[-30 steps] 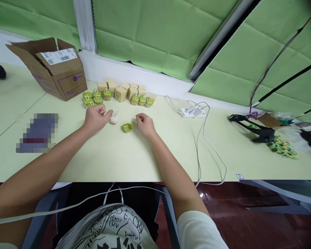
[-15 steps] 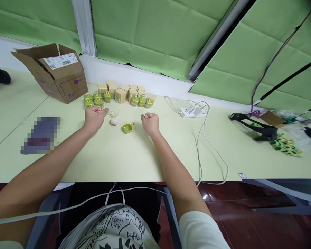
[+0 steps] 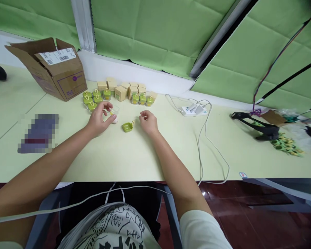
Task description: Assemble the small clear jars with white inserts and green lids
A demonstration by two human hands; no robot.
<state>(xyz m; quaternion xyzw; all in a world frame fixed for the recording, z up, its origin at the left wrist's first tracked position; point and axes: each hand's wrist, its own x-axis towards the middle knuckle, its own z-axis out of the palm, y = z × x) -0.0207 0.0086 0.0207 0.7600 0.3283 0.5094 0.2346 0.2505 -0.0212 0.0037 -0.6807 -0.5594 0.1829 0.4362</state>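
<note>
My left hand (image 3: pixel 100 119) is open, its thumb and fingers curved apart around a small clear plastic cup (image 3: pixel 115 110) and a pale pink piece (image 3: pixel 115 121) on the table. Whether the fingertips touch either one I cannot tell. A green lid-like tray with a small loop (image 3: pixel 128 127) lies between my two hands. Just right of it, my right hand (image 3: pixel 148 121) is loosely curled, thumb and forefinger slightly apart, nothing visible in it. Small clear containers with green lids (image 3: pixel 97 98) stand grouped beyond my left hand.
Small cardboard boxes (image 3: pixel 121 93) line the back, with more green-lidded containers (image 3: pixel 142 100) before them. An open carton (image 3: pixel 67 76) stands back left. Rightward are a power strip (image 3: pixel 194 110) with trailing white cables, a black strap-like object (image 3: pixel 259 128) and green parts (image 3: pixel 286 144).
Both hands were fists. My left hand has opened and shifted right, over toward the clear cup and pink piece. My right hand has loosened its fingers, staying in nearly the same place.
</note>
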